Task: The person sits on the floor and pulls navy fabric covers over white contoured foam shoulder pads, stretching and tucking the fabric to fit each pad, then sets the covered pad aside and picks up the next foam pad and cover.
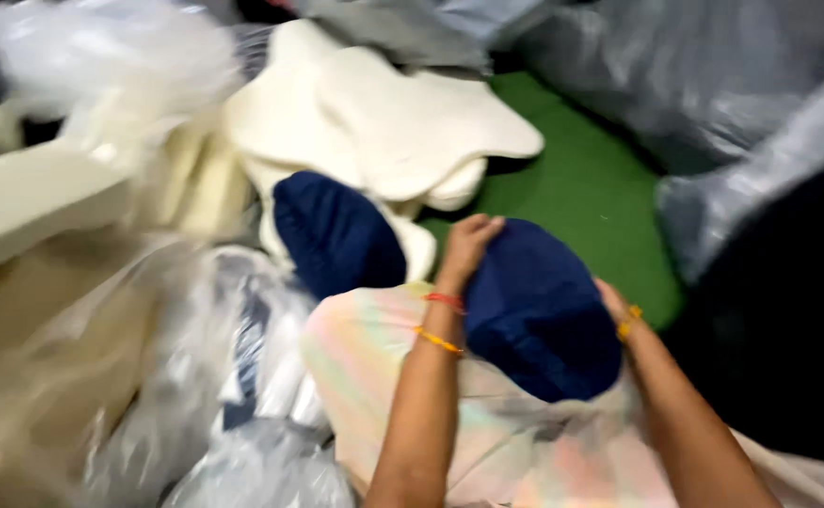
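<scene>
Just below the middle of the frame, the left hand (468, 246) is clenched over the upper edge of a dark blue fabric piece (539, 310), fingers curled onto the cloth. The right hand (611, 303) sits at the piece's right edge, mostly hidden behind it; it seems to be gripping the fabric from that side, though its fingers cannot be seen. The blue piece is rounded and domed, and it rests on the person's lap, which is covered by pale rainbow-tinted cloth (384, 348).

To handle this well, I would judge that both hands should keep hold of opposite edges so the soft fabric stays taut and does not fold on itself, with the thumbs pressing evenly along the rim.

A second dark blue piece (336, 235) lies just left of the first, near but apart from the left hand. Behind it, toward the upper middle, is a stack of cream foam cut-outs (402, 122) with wavy outlines. Crinkled clear plastic bags (242, 376) fill the lower left, and grey plastic sheeting (713, 75) heaps up at the upper right. Between them shows a green floor covering (591, 179). The picture is motion-blurred, especially on the left.
</scene>
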